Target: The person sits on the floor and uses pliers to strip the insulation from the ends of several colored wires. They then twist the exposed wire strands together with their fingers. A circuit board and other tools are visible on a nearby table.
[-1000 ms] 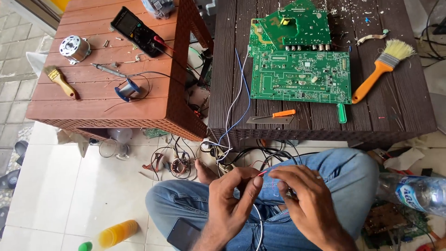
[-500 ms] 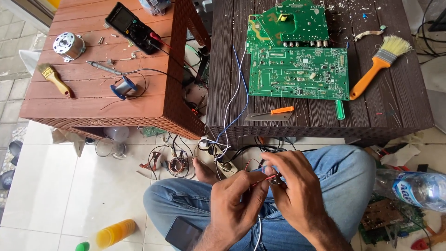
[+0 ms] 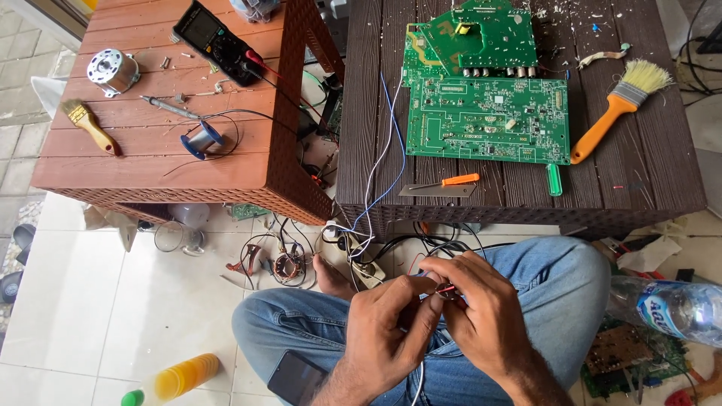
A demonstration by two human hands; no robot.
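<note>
I sit cross-legged in blue jeans. My left hand [image 3: 387,331] and my right hand [image 3: 477,312] meet over my lap, fingertips pinched together on thin wires [image 3: 440,289], one of them red. What lies between the fingertips is too small to make out. White and blue wires [image 3: 380,162] run from my hands up across the dark brown table [image 3: 662,180]. Two green circuit boards [image 3: 485,120] lie on that table, with an orange-handled knife [image 3: 440,184] near its front edge.
An orange-handled brush [image 3: 617,109] lies right of the boards. The red-brown table [image 3: 150,169] holds a multimeter [image 3: 218,41], a small motor [image 3: 113,71], a solder spool [image 3: 201,139], a soldering iron [image 3: 169,107] and a small brush [image 3: 89,124]. Coils [image 3: 286,267], a power strip [image 3: 357,259], a plastic bottle [image 3: 673,304] and a phone [image 3: 295,378] lie about.
My hands have come together: the right hand moved left and up to meet the left, and both now pinch the wires at one spot. The camera has shifted slightly.
</note>
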